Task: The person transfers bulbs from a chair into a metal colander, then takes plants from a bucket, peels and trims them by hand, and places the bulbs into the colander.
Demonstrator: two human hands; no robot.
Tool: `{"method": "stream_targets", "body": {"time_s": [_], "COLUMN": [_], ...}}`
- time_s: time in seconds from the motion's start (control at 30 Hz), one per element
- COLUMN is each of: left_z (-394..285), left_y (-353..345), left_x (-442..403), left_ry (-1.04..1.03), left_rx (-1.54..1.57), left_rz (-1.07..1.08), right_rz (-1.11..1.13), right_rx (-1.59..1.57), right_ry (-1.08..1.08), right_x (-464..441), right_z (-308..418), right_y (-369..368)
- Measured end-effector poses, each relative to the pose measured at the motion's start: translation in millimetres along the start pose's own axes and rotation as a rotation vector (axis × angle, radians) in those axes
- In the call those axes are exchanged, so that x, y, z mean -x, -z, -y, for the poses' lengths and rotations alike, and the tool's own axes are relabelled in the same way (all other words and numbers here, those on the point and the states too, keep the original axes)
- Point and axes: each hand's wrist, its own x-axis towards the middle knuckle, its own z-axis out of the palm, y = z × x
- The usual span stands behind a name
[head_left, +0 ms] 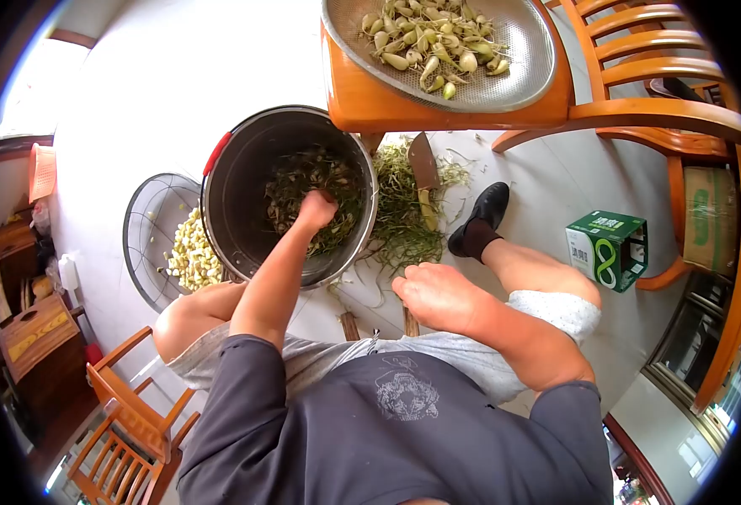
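Note:
My left hand [318,209] reaches down into a deep metal pot [236,181] with a red handle. It is among the small bulbs and green stalks [324,172] there, and its fingers are hidden. Over my lap hovers my right hand [438,295], back up and fingers curled in; whatever they hold, if anything, is hidden. A cleaver [423,160] rests on a heap of cut green stalks [394,198] right of the pot, apart from my right hand. Left of the pot, trimmed pale bulbs [194,257] lie in a round mesh basket [145,227].
A perforated metal colander [526,63] with rooted bulbs [434,38] stands on an orange wooden stool [463,119]. A wooden chair [640,109] is at the right. On the floor is a green-and-white box [608,248]. Another wooden chair [139,421] stands at lower left.

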Motion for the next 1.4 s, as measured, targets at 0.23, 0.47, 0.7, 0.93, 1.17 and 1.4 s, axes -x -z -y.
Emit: {"method": "stream_targets", "body": {"time_s": [0.23,0.47,0.7,0.93,1.17,1.4], "left_z": [-18,13,-48,-97,-115,-119], "left_y": [-20,-2,82,108,83,46], "left_x": [3,6,100,180,211,215], "left_ry": [0.119,-0.001,-0.121,-0.265,-0.346,-0.352], "left_rx": [-0.366,0.018,0.668,1.019,1.091,0.683], "left_rz": [-0.159,-0.141,-0.040,0.107,0.130,0.198], "right_rz": [0.004,0.016,-0.297,-0.635,-0.601,-0.412], "right_rx": [0.003,0.024,-0.028,-0.323,-0.698,-1.056], "right_ry": [-0.016,-0.030,0.083,0.135,0.019,-0.181], "right_x": [-10,-11,-19,-49,-53,5], "right_z": [-4,0,7,20,28,9], "right_y": [-3,4,17,29,31,52]}}
